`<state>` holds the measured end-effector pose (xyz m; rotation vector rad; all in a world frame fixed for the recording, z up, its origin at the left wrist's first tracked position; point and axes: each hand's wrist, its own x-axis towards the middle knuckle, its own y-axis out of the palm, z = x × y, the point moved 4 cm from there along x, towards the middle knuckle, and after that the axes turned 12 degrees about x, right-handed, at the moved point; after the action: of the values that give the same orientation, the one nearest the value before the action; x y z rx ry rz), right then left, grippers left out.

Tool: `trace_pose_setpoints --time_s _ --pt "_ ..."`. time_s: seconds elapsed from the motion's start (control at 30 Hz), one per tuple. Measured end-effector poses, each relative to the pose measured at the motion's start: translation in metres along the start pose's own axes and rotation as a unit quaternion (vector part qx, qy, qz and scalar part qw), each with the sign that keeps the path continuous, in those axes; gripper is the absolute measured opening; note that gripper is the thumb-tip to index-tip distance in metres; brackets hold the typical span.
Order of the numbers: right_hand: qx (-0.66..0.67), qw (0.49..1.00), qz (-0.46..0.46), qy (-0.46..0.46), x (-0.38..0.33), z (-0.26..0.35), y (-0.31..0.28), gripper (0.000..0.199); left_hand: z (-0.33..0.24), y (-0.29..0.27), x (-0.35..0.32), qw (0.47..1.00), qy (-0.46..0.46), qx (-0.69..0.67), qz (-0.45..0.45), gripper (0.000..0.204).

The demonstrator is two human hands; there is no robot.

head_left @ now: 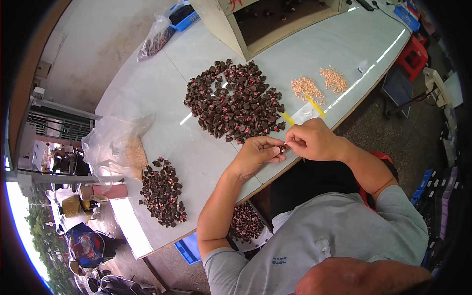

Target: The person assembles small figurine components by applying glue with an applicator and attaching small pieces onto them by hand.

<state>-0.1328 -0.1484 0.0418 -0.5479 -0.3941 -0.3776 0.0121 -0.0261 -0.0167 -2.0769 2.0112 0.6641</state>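
Note:
My left hand (259,156) is closed, with its fingertips and thumb around a small dark brown part (282,149). Against that part, the fingers of my right hand (309,140) are pinched together; a pale speck shows at their tips, too small to name. Both hands are over the table's near edge. Just beyond them spreads a big pile of dark brown knob-like parts (255,110) with pink-red spots. Two small heaps of peach-coloured bits, a nearer heap (306,88) and a farther heap (334,80), lie beyond my right hand.
Left on the grey table (162,115) are a smaller dark pile (162,196) and a clear bag (113,150) of pale bits. Yellow strips (315,106) lie near my right hand. A box-like shelf (290,32) stands at the back. Below the edge sits a filled box (248,223).

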Motion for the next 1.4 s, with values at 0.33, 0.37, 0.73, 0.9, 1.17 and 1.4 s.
trace_pose_setpoints --time_s 0.33,0.37,0.73,0.9,1.17,1.4 --pt "-0.054 0.998 -0.007 -0.038 -0.003 -0.004 0.012 0.014 0.003 0.000 0.001 1.000 0.010 -0.006 -0.005 0.026" --pt "-0.053 0.998 -0.007 -0.039 -0.003 -0.005 0.013 0.014 0.003 0.000 0.001 1.000 0.011 -0.010 -0.004 0.026" --pt "0.088 0.980 0.034 0.176 0.001 -0.012 0.012 0.022 0.003 -0.002 0.000 1.000 0.014 -0.003 -0.003 0.022" --pt "0.096 0.976 0.028 0.192 -0.002 -0.012 0.021 0.027 0.004 -0.003 0.001 0.999 0.014 0.028 0.014 0.017" --pt "0.274 0.921 -0.182 0.208 -0.021 -0.030 -0.019 0.017 0.001 -0.003 -0.002 0.999 0.023 0.024 0.016 0.024" --pt "0.122 0.913 -0.373 0.107 -0.044 -0.075 -0.077 0.009 -0.008 -0.005 -0.008 0.997 0.073 -0.021 0.011 0.024"
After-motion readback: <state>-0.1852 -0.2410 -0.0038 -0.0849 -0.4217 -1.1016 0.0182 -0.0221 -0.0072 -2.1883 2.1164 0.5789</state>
